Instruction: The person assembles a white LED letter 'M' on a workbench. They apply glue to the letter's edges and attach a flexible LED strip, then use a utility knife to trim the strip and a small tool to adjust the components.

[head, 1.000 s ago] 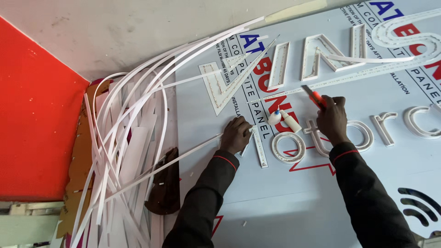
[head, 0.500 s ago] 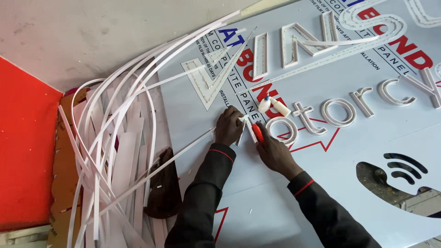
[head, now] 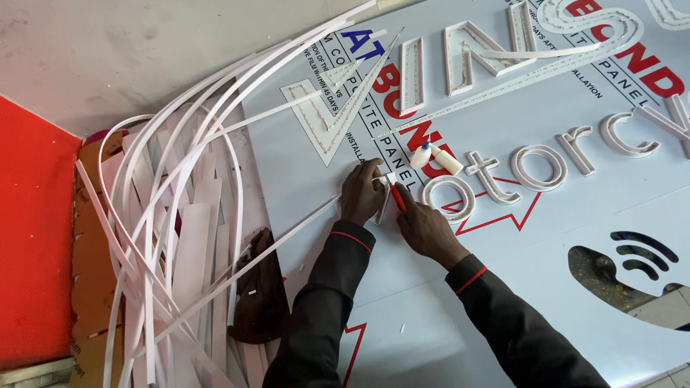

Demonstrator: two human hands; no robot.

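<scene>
My left hand (head: 361,192) presses the end of a long thin white plastic strip (head: 273,244) onto a pale composite panel (head: 402,302) lying flat. My right hand (head: 425,227) holds a red-handled cutter (head: 397,197) with its tip at the strip's end, right beside my left fingers. A small white glue bottle with a blue cap (head: 438,156) lies just beyond both hands. Raised white channel letters (head: 503,169) stand on the panel to the right.
A tangle of long white strips (head: 165,215) fans out at the left over cardboard (head: 90,287). A dark brown cloth (head: 259,287) lies by my left sleeve. A red board (head: 32,237) is at far left. More large letters (head: 474,54) sit at the top.
My right hand has brought the red cutter from up near the letters down to the strip's end beside my left hand. The view has shifted and closed in.
</scene>
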